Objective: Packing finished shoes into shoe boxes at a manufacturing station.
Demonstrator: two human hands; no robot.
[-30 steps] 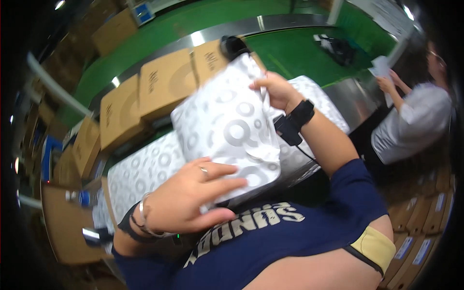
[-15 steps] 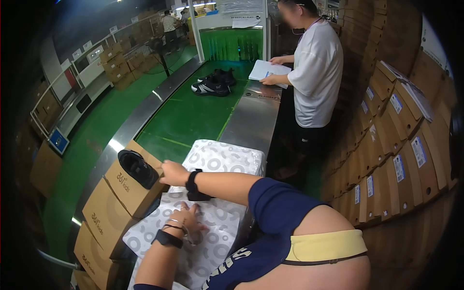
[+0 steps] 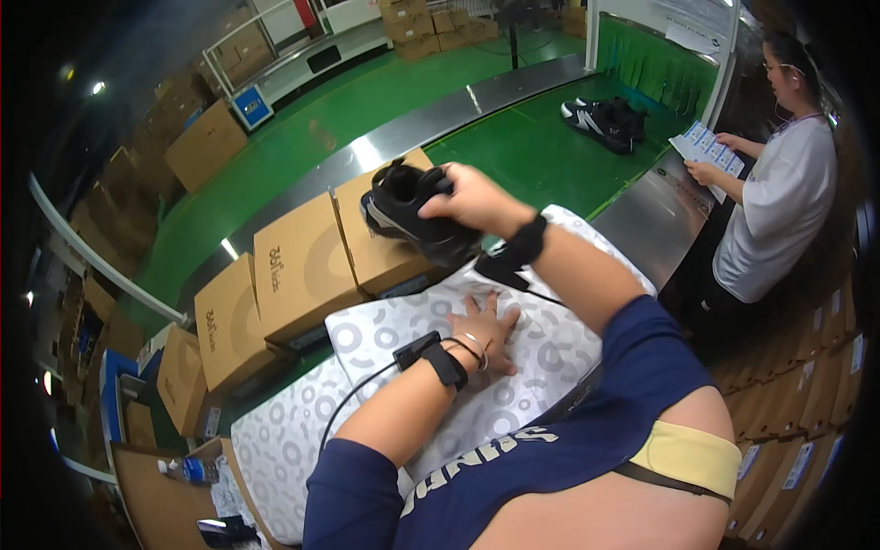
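Note:
My right hand (image 3: 469, 200) is closed on the collar of a black sneaker (image 3: 403, 220) with grey-white trim. The sneaker is tilted above the nearest brown shoebox (image 3: 362, 252) and the paper's edge. My left hand (image 3: 488, 332) lies flat with fingers spread on white wrapping paper (image 3: 541, 367) printed with grey rings. That paper covers a stack in front of me, and a dark box edge shows beneath it. More ring-patterned paper (image 3: 284, 440) lies to the left. Both wrists wear black bands with small devices, and a cable runs from the left one.
A black-and-white pair of sneakers (image 3: 605, 124) stands on the green conveyor belt (image 3: 504, 147). Brown shoeboxes (image 3: 302, 266) line its near side. At the right a co-worker (image 3: 779, 202) holds a label sheet (image 3: 710, 151). Stacked boxes (image 3: 797, 394) fill the lower right; a bottle (image 3: 188, 469) lies lower left.
My right hand has taken hold of the sneaker that rested on the shoebox and tilted it. My left hand stays on the paper. The view has turned left, and the co-worker's sheet is raised.

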